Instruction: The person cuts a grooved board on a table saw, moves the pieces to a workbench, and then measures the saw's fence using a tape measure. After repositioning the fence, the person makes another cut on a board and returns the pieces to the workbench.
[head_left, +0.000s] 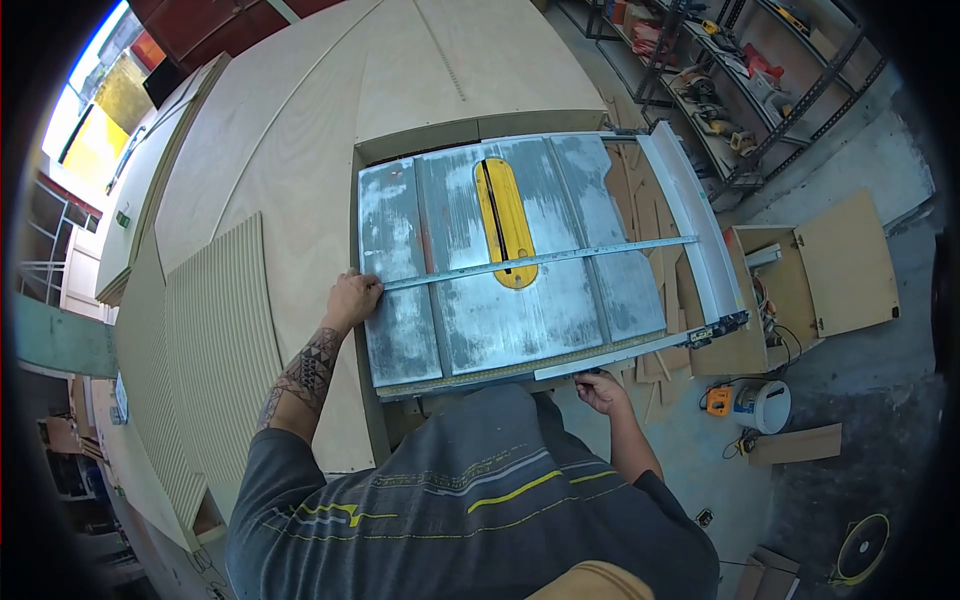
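A table saw (440, 300) with a grey metal top and a yellow throat plate (505, 220) sits sunk into a large plywood bench. A long metal ruler (540, 258) lies across the saw top, over the yellow plate. My left hand (352, 298) holds the ruler's left end at the saw's left edge. My right hand (598, 388) rests at the saw's front rail, fingers curled around something under the edge; what it grips is hidden. The white rip fence (692, 222) stands at the saw's right side.
Plywood sheets (300, 130) cover the bench to the left and behind. A slatted panel (215, 340) lies at left. Wood offcuts (655, 215) pile beside the fence. A shelf with tools (740, 80) stands at the back right. An open cabinet (830, 265) and a white bucket (768, 405) sit on the floor.
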